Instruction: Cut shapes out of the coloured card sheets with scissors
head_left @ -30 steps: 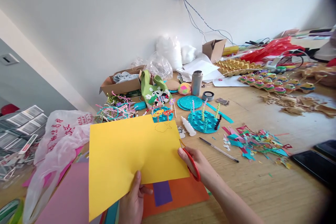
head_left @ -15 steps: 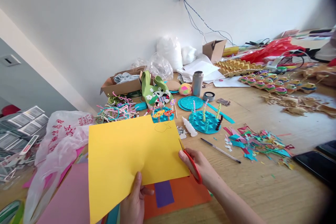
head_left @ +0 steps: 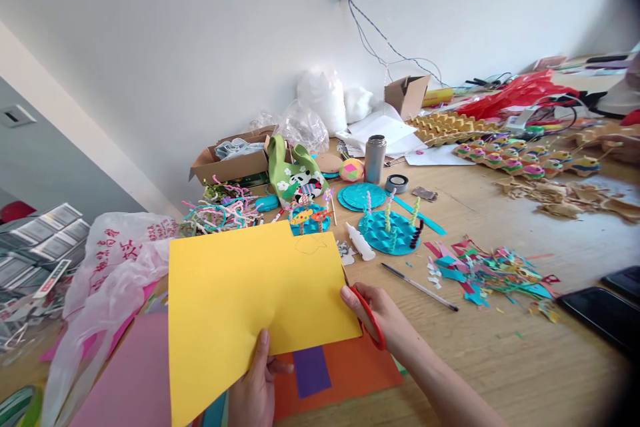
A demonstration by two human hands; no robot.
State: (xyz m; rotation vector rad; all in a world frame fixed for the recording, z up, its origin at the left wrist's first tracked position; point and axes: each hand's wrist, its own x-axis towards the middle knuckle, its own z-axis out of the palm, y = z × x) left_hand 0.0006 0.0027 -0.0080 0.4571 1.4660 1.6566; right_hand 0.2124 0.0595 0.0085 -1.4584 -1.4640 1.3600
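A big sheet of yellow paper (head_left: 225, 300) is held up over the table, with a notch at its top edge. Near its upper right corner a small fish outline (head_left: 311, 244) is drawn in thin line. My left hand (head_left: 257, 377) grips the bottom edge, thumb on the front. In my right hand (head_left: 375, 313) are red-handled scissors (head_left: 369, 317), upright at the sheet's right edge; most of their blades are hidden. Under the yellow sheet lie orange paper (head_left: 350, 380) and a purple piece (head_left: 313, 371).
Beyond the sheet stand a blue disc with pipe-cleaner stems (head_left: 390, 230), a glue bottle (head_left: 361, 242) and a steel flask (head_left: 375, 159). A pen (head_left: 420, 287), paper scraps (head_left: 490, 273) and a black phone (head_left: 600, 317) lie to the right. A plastic bag (head_left: 110, 280) is at left.
The view has shifted very slightly. The scissors' blade at the sheet's right edge has a slightly different angle; both hands keep their holds.
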